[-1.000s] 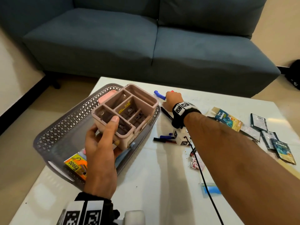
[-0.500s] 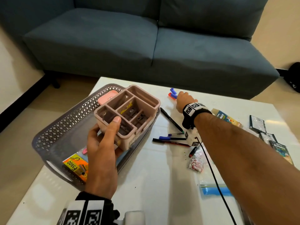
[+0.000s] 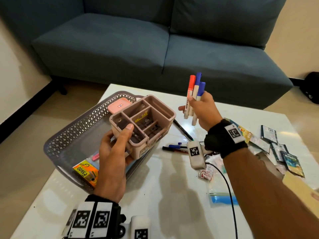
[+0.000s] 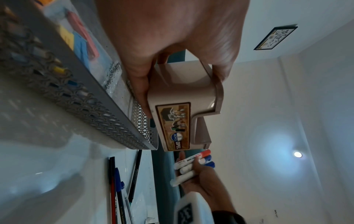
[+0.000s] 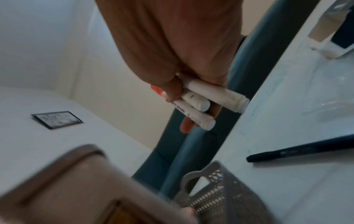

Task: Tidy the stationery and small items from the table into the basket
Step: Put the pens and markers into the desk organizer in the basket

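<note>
The left hand [image 3: 112, 157] grips the divided organiser [image 3: 143, 121] tilted open-side-up over the basket [image 3: 72, 135], so the right hand [image 3: 203, 112], its grip clenched around three markers [image 3: 194, 95], can likely drop them in.

A blue-grey sofa [image 3: 155, 42] stands behind the white table [image 3: 172, 204], and its seat cushions fill the upper part of the head view. A dark skirting board [image 3: 25, 114] runs along the pale wall on the left, above a beige floor [image 3: 20, 161], and at the far right edge a black object [image 3: 310, 87], perhaps a bag, lies on the floor. In the left wrist view a ceiling lamp [image 4: 297, 154] shines, and a dark framed panel [image 4: 275, 37] is set in the ceiling.
</note>
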